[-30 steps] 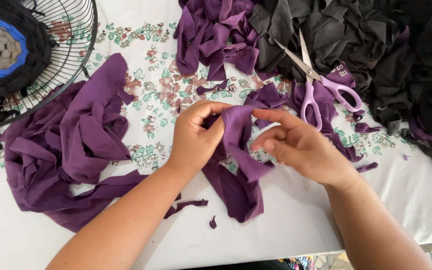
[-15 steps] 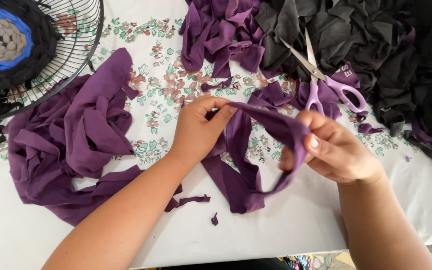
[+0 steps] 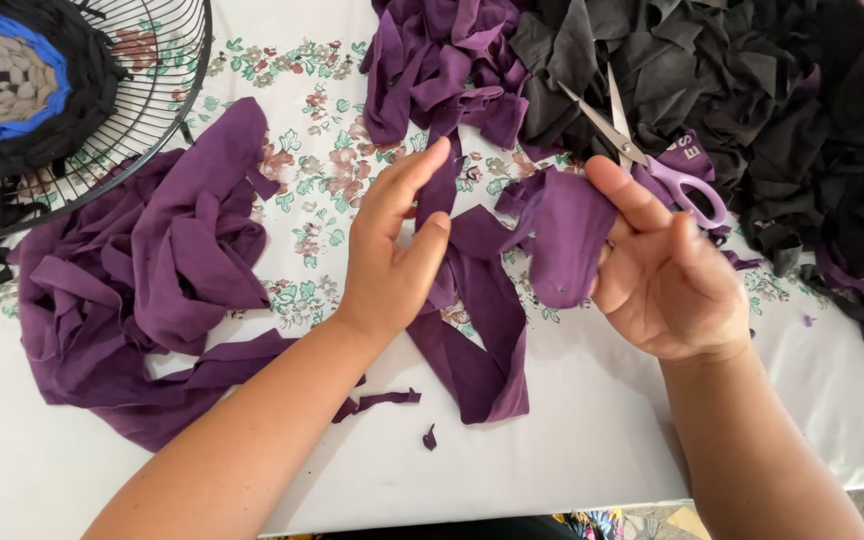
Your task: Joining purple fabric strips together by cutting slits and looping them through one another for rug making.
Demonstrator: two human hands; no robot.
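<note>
Holding purple strip [image 3: 497,300] w/ both hands, left hand [image 3: 392,255], right hand [image 3: 667,275]

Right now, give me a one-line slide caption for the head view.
Left hand and right hand hold a purple fabric strip over a floral tablecloth, scissors nearby.

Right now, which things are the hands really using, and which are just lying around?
In use:
- left hand and right hand
- purple fabric strip stretched between them

Lying about:
- scissors
- purple fabric heap
- black fabric pile
- wire grille with a woven round
- small purple scraps
- floral tablecloth
</note>
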